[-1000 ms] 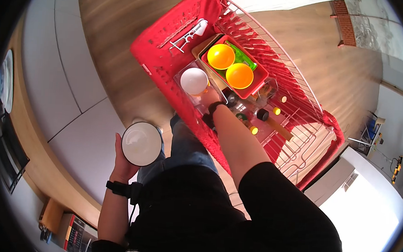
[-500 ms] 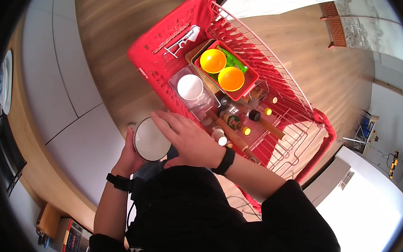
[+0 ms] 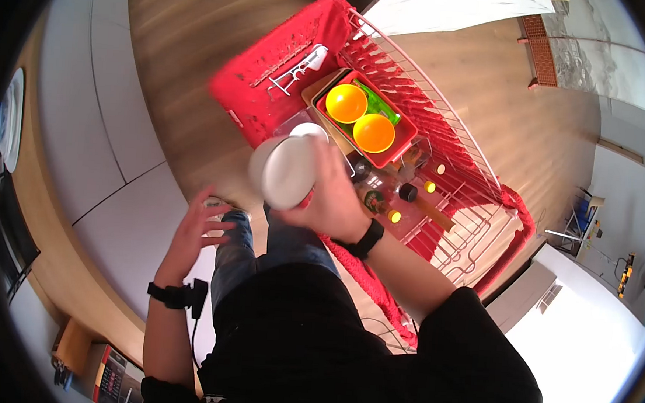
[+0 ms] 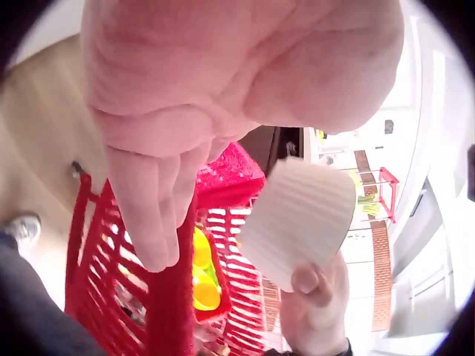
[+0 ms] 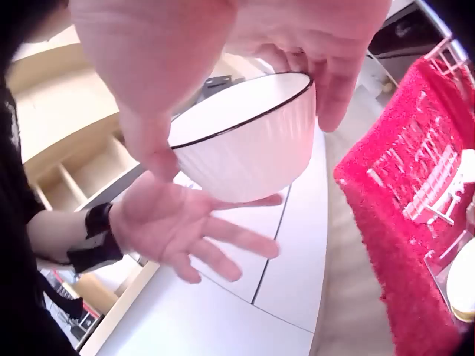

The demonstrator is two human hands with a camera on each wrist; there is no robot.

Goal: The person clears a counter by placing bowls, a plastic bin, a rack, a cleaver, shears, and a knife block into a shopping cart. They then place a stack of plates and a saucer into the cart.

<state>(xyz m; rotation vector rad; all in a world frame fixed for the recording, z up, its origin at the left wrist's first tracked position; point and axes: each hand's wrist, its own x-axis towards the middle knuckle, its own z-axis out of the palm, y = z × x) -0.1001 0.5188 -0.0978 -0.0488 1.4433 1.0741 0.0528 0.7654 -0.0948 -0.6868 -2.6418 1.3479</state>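
Observation:
A white ribbed bowl (image 5: 249,152) with a dark rim is in my right hand (image 3: 330,194), thumb on one side and fingers on the other in the right wrist view. In the head view the bowl is tilted and overlaps the near wall of the red shopping cart (image 3: 253,75). Apart from the bowl, my left hand (image 3: 191,238) is held with spread fingers over the floor, left of the cart; its palm fills the top of the left wrist view. Partly hidden behind the bowl, another white round piece (image 3: 310,130) sits in the cart.
Inside the cart, two orange bowls (image 3: 347,103) and a green packet (image 3: 379,101) lie in a red bin (image 3: 407,149). Several bottles (image 3: 376,199) lie beside it. White cabinets (image 3: 126,219) line the left side.
The bowl has passed from my left hand to my right, which first came out of the cart and reached across. The bowl has moved up and right toward the cart; the left hand has let go.

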